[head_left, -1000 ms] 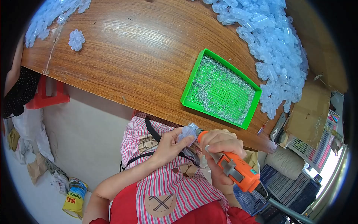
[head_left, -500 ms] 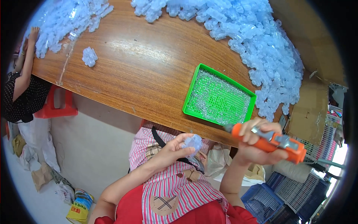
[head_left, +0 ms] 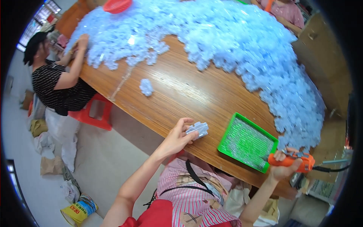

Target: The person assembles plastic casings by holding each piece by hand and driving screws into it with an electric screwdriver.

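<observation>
My left hand (head_left: 177,138) pinches a small clear plastic piece (head_left: 198,129) with a ribbed, block-like shape, held over the table's front edge. In my right hand (head_left: 284,169) is an orange electric screwdriver (head_left: 289,162), its black cord running off to the right. The screwdriver's tip reaches the right-hand end of a shallow green tray (head_left: 223,148), whose floor is strewn with many small shiny metal bits, perhaps screws. Another clear plastic piece (head_left: 146,87) lies alone on the wooden table (head_left: 174,90), left of the tray.
A broad heap of clear bluish plastic pieces (head_left: 242,41) covers the table's far side. A red basket (head_left: 117,5) sits on it. At the left, a co-worker (head_left: 56,79) in black sits on a red stool (head_left: 99,113); another person (head_left: 289,14) is beyond the heap. Cardboard (head_left: 321,56) stands at right.
My view has tipped up, showing more of the heap and both co-workers. The left hand has carried its plastic piece forward to the table. The screwdriver's tip has come to the tray.
</observation>
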Demonstrator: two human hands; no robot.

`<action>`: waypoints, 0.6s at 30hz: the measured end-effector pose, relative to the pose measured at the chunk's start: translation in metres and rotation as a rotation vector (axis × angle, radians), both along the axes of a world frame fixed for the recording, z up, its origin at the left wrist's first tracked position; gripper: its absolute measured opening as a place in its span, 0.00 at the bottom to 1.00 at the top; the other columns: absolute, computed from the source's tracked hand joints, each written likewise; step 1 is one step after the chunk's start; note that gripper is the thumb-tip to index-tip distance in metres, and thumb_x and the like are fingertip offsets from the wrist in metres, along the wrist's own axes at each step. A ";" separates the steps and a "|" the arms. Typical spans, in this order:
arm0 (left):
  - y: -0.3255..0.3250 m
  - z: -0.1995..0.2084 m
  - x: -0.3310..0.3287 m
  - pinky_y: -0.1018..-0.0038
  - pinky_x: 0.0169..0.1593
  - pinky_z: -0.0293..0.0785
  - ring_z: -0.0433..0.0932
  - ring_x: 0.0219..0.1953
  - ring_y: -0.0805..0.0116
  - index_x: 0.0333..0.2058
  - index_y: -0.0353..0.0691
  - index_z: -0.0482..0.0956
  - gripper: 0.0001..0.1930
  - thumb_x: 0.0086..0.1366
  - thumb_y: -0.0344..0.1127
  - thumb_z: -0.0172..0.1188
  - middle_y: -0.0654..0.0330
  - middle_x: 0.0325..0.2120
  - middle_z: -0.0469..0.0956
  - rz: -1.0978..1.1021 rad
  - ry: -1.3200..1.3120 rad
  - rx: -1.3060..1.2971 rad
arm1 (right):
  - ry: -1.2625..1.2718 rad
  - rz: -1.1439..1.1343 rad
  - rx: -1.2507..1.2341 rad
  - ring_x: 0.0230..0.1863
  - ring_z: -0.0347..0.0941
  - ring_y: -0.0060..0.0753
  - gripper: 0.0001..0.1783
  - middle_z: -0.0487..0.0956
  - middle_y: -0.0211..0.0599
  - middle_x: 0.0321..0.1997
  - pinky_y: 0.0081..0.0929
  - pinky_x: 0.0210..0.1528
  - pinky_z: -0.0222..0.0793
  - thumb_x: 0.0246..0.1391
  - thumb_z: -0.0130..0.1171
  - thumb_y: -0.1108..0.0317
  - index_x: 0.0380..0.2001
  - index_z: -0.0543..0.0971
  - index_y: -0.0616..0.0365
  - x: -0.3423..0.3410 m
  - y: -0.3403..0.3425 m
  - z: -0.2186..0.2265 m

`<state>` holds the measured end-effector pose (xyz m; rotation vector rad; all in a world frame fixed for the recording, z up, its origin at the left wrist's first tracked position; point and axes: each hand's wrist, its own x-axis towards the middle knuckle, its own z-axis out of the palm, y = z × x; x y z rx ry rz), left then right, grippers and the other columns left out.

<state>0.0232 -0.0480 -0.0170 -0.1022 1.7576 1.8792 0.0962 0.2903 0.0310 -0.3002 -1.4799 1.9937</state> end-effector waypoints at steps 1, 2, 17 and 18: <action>-0.003 -0.006 -0.011 0.77 0.38 0.74 0.75 0.34 0.72 0.47 0.32 0.63 0.18 0.63 0.34 0.56 0.53 0.35 0.73 0.035 0.040 -0.079 | 0.001 0.002 0.011 0.16 0.59 0.22 0.35 0.62 0.27 0.14 0.21 0.24 0.57 0.50 0.46 0.32 0.34 0.68 0.60 0.001 0.001 -0.001; -0.006 -0.005 -0.020 0.77 0.38 0.74 0.75 0.34 0.72 0.47 0.32 0.63 0.18 0.63 0.34 0.56 0.53 0.35 0.73 0.055 0.059 -0.095 | 0.002 0.005 0.026 0.16 0.59 0.22 0.35 0.62 0.27 0.14 0.21 0.24 0.57 0.51 0.46 0.33 0.34 0.68 0.60 0.001 0.003 -0.001; -0.121 -0.026 -0.141 0.58 0.46 0.70 0.73 0.44 0.44 0.38 0.28 0.75 0.34 0.56 0.62 0.54 0.37 0.40 0.73 0.279 0.236 -1.523 | 0.040 -0.033 0.050 0.15 0.59 0.20 0.31 0.61 0.26 0.13 0.18 0.21 0.57 0.50 0.52 0.37 0.31 0.69 0.60 0.014 -0.012 0.008; -0.147 -0.038 -0.150 0.61 0.40 0.73 0.77 0.37 0.49 0.28 0.29 0.79 0.33 0.57 0.63 0.52 0.41 0.31 0.77 0.149 0.262 -1.315 | 0.038 0.006 -0.037 0.16 0.60 0.20 0.31 0.64 0.27 0.16 0.18 0.21 0.57 0.49 0.52 0.36 0.31 0.70 0.59 0.014 -0.014 0.007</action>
